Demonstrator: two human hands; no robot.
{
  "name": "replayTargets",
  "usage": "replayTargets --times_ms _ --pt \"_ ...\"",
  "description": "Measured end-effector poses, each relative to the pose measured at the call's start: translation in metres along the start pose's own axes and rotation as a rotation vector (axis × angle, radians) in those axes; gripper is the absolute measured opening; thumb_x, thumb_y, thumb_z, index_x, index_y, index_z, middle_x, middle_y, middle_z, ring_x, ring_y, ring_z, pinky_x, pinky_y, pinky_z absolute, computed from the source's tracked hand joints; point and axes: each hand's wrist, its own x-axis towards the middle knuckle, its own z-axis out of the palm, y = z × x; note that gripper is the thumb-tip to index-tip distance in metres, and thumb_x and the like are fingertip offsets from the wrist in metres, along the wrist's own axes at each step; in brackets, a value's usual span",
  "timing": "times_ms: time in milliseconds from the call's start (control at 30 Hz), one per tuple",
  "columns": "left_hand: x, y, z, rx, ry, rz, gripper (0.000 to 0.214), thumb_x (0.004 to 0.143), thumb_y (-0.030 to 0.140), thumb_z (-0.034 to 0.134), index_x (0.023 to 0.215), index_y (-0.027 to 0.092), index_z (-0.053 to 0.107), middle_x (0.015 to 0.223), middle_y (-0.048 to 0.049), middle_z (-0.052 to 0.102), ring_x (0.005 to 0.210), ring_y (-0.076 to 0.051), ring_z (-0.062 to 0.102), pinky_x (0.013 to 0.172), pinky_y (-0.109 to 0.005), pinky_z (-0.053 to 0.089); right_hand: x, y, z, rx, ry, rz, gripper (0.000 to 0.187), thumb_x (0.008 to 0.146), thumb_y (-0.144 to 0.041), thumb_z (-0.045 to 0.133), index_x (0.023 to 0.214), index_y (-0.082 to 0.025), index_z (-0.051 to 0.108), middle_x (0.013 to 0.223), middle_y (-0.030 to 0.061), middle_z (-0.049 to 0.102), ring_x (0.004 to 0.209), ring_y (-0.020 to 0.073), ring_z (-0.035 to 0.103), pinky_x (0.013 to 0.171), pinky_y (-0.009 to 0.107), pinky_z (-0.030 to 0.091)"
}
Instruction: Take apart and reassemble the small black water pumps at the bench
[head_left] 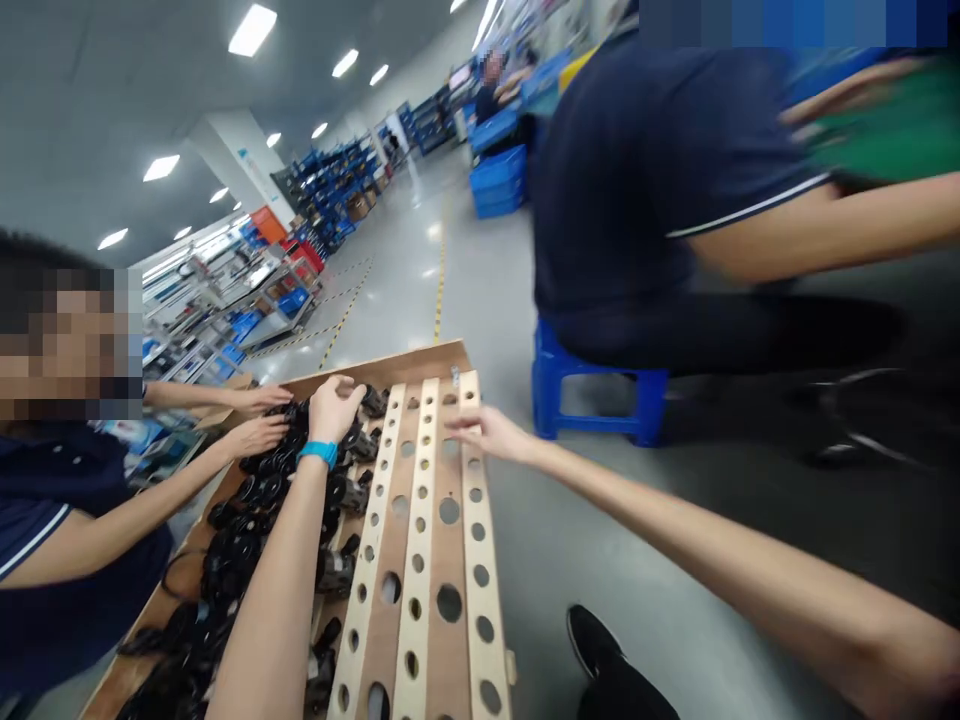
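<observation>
My left hand [335, 408], with a blue band [319, 453] at the wrist, has its fingers curled at the far end of a row of black parts. Its fingertips meet the left end of a black cylindrical part [374, 401]; their exact hold is partly hidden. My right hand [491, 433] hovers at the right edge of a wooden crate [360, 368], fingers stretched out and nothing visible in them. Below it run pale wooden strips [480, 535] with round holes. Many black parts [262, 490] lie heaped in the crate's left side.
A co-worker [67, 520] on the left reaches both hands into the black parts. Another person [637, 200] sits on a blue stool [600, 400] at the right. Blue bins [499, 182] stand farther back beside the walkway. My shoe [592, 640] is right of the crate.
</observation>
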Motion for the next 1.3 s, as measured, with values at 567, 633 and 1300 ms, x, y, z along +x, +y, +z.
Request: replayTargets --times_ms 567,633,1300 --pt "-0.468 0.467 0.088 -0.881 -0.996 1.415 0.025 0.088 0.047 0.062 0.101 0.028 0.071 0.105 -0.0076 0.078 0.095 -0.024 0.076 0.089 -0.039 0.062 -0.635 -0.296 -0.143 -1.248 0.926 0.748 0.020 0.094 -0.020 0.059 0.103 -0.023 0.077 0.097 0.0081 0.077 0.096 0.0216 0.070 0.088 0.034 0.053" --pt "-0.538 0.502 0.074 -0.860 -0.985 1.667 0.022 0.092 0.040 0.059 0.105 0.026 0.069 0.106 -0.0080 0.077 0.095 -0.022 0.075 0.089 -0.036 0.061 -0.708 -0.330 -0.150 -1.305 1.162 0.941 0.027 0.094 -0.019 0.057 0.117 -0.015 0.072 0.112 0.0169 0.073 0.109 0.0292 0.066 0.096 0.045 0.050" --pt "-0.897 0.668 0.054 -0.334 -0.592 2.373 0.049 0.072 -0.002 0.063 0.120 0.011 0.065 0.121 -0.0210 0.070 0.132 -0.033 0.058 0.121 -0.052 0.031 -0.971 -0.356 -0.118 -1.275 1.810 1.594 0.063 0.083 -0.015 0.060 0.145 -0.010 0.047 0.124 0.0305 0.063 0.112 0.0423 0.060 0.087 0.051 0.052"
